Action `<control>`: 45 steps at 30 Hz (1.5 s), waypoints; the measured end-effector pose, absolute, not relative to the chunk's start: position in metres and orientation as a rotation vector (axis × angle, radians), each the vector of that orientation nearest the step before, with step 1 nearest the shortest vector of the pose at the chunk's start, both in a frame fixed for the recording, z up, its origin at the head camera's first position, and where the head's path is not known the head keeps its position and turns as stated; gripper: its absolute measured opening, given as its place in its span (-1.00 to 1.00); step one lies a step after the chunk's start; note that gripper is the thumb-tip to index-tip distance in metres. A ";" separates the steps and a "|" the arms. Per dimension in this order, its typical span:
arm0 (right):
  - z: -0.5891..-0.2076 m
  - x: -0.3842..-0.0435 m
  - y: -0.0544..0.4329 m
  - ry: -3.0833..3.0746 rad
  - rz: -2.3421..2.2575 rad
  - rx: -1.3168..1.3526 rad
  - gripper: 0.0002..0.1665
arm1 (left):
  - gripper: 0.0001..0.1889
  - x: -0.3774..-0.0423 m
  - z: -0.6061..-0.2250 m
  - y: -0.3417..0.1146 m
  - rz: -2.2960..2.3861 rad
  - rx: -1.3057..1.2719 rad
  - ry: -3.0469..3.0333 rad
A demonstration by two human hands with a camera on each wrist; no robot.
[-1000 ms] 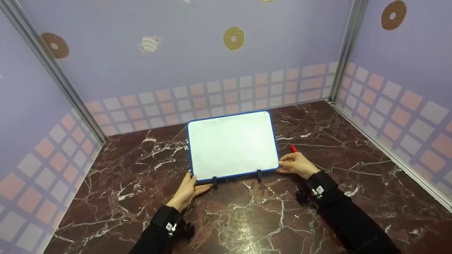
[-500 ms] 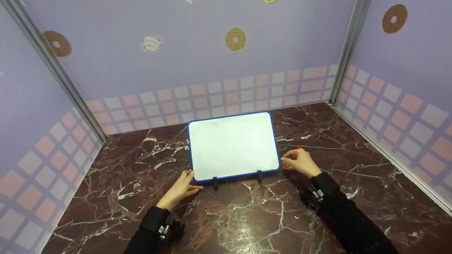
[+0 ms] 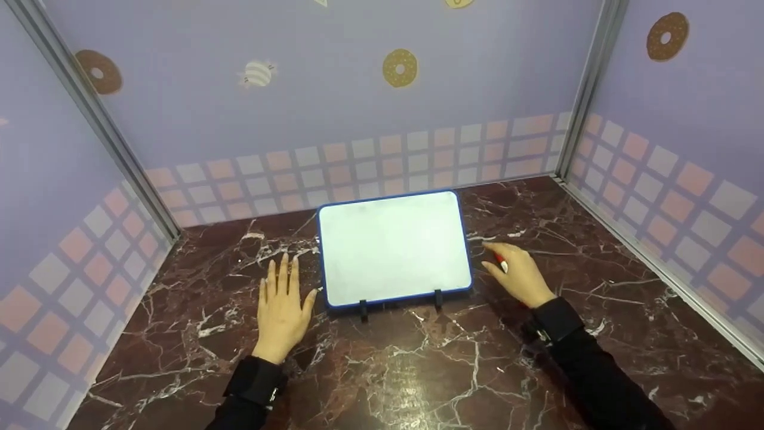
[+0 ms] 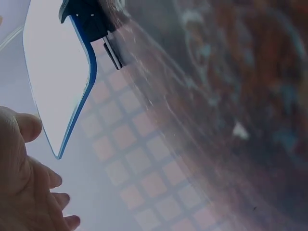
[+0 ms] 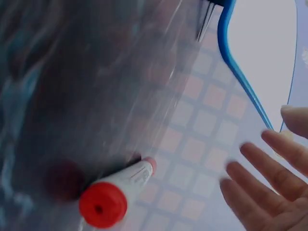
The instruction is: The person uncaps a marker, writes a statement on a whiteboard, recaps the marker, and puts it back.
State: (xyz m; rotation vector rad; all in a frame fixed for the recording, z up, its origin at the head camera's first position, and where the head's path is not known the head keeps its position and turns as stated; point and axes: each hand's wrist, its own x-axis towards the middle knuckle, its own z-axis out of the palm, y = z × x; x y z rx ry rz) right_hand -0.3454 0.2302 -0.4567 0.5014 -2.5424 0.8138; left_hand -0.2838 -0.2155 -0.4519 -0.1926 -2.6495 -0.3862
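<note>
Whiteboard (image 3: 394, 248), blue frame, tilted back in black clips (image 3: 363, 309) on dark marbled table (image 3: 406, 376), between hands. Left hand (image 3: 282, 313) wide, fingers straight and spread, just beside board's left edge; table contact unclear. Right hand (image 3: 520, 276) wide, fingers extended, thumb apart, near board's right edge. Marker (image 5: 132, 183) lying on table near right hand, red ends, white barrel; dark print on barrel, too blurred to read.
</note>
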 end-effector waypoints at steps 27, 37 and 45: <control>-0.461 -0.343 0.250 -2.721 0.442 0.392 -0.03 | -0.27 -0.279 -0.450 -0.219 -0.355 -0.170 -2.683; -0.461 -0.342 0.257 -2.830 0.507 0.232 -0.23 | -0.27 -0.281 -0.450 -0.221 -0.366 -0.159 -2.705; -0.462 -0.343 0.261 -2.890 0.560 0.139 -0.71 | -0.29 -0.280 -0.450 -0.220 -0.367 -0.160 -2.705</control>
